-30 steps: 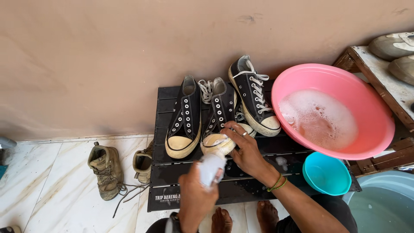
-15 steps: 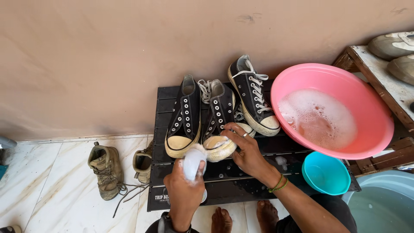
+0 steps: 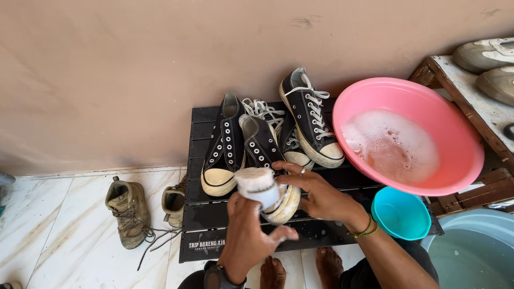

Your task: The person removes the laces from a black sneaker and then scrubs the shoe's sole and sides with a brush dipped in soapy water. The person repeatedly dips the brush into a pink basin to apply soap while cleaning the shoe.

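Our left hand (image 3: 247, 235) grips a white round scrub brush (image 3: 257, 184) over the black canvas sneaker (image 3: 267, 166) our right hand (image 3: 316, 195) steadies, three black sneakers (image 3: 308, 118) left unscrubbed.

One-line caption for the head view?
Left hand holds a white bottle over a black sneaker steadied by the right hand.

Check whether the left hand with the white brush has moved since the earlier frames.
Yes. The left hand has carried the white brush up, from below the slatted black mat's front toward the sneaker toe.
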